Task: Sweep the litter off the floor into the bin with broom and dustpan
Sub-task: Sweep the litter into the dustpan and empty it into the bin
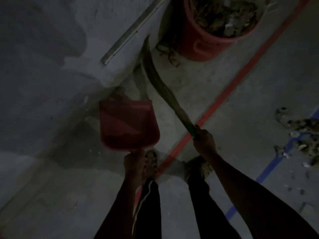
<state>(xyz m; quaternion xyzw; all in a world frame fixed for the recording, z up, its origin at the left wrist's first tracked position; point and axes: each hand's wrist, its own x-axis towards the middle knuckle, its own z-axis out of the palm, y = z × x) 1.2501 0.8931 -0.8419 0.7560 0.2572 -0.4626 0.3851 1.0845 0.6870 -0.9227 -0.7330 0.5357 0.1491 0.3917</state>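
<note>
Your red dustpan (128, 123) hung tilted above the floor, its mouth pointing away from you; in the dim, blurred view its contents could not be made out. Your broom (160, 83), long pale bristles on a green handle, slanted toward the red bin (203, 44), which stood full of dry leaves and scraps. Some litter (168, 52) lay at the bin's base, more litter (300, 133) well apart on the right.
</note>
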